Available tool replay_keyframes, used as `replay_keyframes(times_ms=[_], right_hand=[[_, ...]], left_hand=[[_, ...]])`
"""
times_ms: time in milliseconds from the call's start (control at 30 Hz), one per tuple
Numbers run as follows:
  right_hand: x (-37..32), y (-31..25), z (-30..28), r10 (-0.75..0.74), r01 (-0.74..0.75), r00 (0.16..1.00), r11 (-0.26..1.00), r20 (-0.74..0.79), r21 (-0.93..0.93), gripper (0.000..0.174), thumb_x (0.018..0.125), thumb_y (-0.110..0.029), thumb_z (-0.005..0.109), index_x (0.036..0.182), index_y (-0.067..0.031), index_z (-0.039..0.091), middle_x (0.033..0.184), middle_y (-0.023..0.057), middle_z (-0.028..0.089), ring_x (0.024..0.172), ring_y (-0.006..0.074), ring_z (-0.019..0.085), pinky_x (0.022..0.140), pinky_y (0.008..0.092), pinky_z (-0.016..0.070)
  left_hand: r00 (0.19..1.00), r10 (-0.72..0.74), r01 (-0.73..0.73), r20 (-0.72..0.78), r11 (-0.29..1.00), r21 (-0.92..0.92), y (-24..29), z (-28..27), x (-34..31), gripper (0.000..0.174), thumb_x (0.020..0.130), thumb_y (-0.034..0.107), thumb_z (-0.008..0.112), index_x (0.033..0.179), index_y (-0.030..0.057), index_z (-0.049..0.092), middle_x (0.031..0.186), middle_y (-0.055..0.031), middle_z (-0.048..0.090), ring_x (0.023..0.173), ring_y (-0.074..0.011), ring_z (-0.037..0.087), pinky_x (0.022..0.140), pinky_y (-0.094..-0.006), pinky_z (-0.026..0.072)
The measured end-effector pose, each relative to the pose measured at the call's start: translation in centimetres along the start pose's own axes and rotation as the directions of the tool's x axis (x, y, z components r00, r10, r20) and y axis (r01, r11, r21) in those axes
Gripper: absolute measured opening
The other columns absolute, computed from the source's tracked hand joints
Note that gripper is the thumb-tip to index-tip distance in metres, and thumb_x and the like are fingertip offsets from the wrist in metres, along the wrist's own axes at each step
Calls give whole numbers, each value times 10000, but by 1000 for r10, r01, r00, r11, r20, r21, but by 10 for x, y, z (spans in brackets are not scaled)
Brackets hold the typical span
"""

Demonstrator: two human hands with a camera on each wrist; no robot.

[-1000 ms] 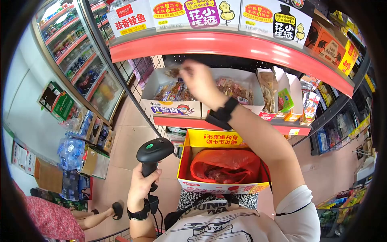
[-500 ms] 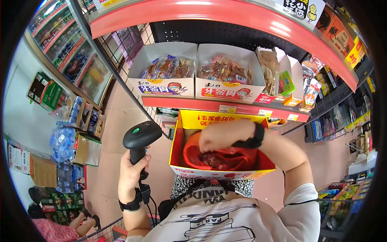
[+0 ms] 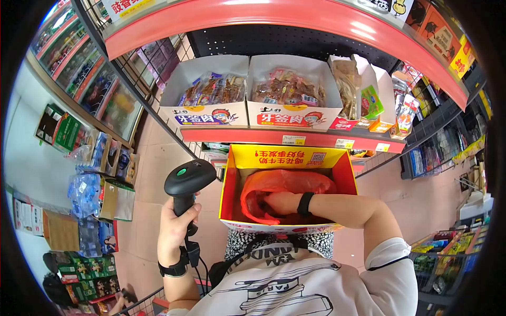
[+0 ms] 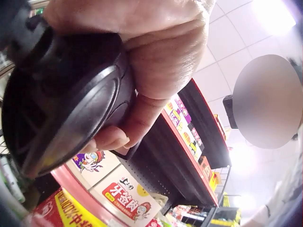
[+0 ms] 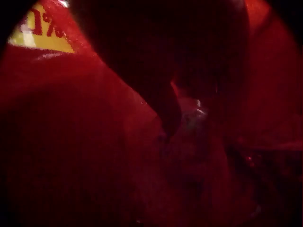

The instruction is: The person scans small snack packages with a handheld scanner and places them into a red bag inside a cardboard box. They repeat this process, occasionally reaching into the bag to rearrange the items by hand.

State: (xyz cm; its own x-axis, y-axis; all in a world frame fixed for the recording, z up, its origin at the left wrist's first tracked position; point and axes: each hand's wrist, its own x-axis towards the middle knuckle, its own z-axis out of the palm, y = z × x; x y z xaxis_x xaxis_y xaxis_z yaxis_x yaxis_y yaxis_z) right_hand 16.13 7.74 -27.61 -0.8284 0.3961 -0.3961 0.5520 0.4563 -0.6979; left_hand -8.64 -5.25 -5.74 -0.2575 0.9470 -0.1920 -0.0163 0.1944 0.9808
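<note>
The left hand grips the handle of a black barcode scanner, held upright left of the open yellow and red carton; the left wrist view shows its fingers curled round the scanner. Inside the carton lies a red plastic bag. The right hand reaches into the bag's mouth, its fingertips hidden by the plastic in the head view. The right wrist view is dark: the hand hangs beside a clear wrapper, and whether it holds it is unclear.
Two white display boxes of wrapped snacks stand on the shelf beyond the carton, with narrower boxes to their right. A red-edged shelf hangs above. Cartons and bottle packs stand on the floor at left.
The right hand has come down from the left snack box into the red bag. The view has shifted, so the upper shelf sits higher. The left hand keeps its grip on the scanner.
</note>
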Motion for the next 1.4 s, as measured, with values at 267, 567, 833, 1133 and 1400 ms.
replay_keyframes(times_ms=[267,567,833,1133,1400], right_hand=[[-46,-75,-85,-51,52,999,956,14,-288,148,773,-146,557,823,-17,607,825,186,616,787,356,594,714,405,473],[-109,-113,-186,114,142,907,824,-406,548,133,860,-146,569,823,-22,537,766,52,597,720,132,605,556,258,507],[-119,-107,-210,287,350,745,600,-603,719,109,887,-136,550,905,-32,574,839,34,603,738,93,612,558,231,519],[-115,-112,-207,289,381,737,569,-611,729,107,884,-137,556,915,-36,571,833,26,604,727,90,608,584,232,527],[-118,-112,-205,290,382,754,536,-589,753,94,876,-138,568,908,-50,574,802,6,586,711,82,591,595,231,524]], left_hand=[[1000,2,-2,9,1000,-15,2,0,1,242,785,40,646,1009,6,561,725,-7,538,565,-72,491,514,-209,395],[999,2,0,34,999,-51,4,7,5,246,781,16,628,1015,0,555,762,-25,567,566,-73,491,521,-210,401],[998,28,-26,63,999,-24,13,17,7,225,770,34,647,975,4,560,711,-12,553,569,-74,502,524,-218,411],[988,70,-73,138,997,13,20,28,9,169,783,36,633,931,7,558,699,-5,547,581,-77,508,527,-233,419],[986,77,-80,151,997,14,19,29,10,167,785,42,636,927,10,555,696,-2,542,580,-77,509,526,-232,417]])
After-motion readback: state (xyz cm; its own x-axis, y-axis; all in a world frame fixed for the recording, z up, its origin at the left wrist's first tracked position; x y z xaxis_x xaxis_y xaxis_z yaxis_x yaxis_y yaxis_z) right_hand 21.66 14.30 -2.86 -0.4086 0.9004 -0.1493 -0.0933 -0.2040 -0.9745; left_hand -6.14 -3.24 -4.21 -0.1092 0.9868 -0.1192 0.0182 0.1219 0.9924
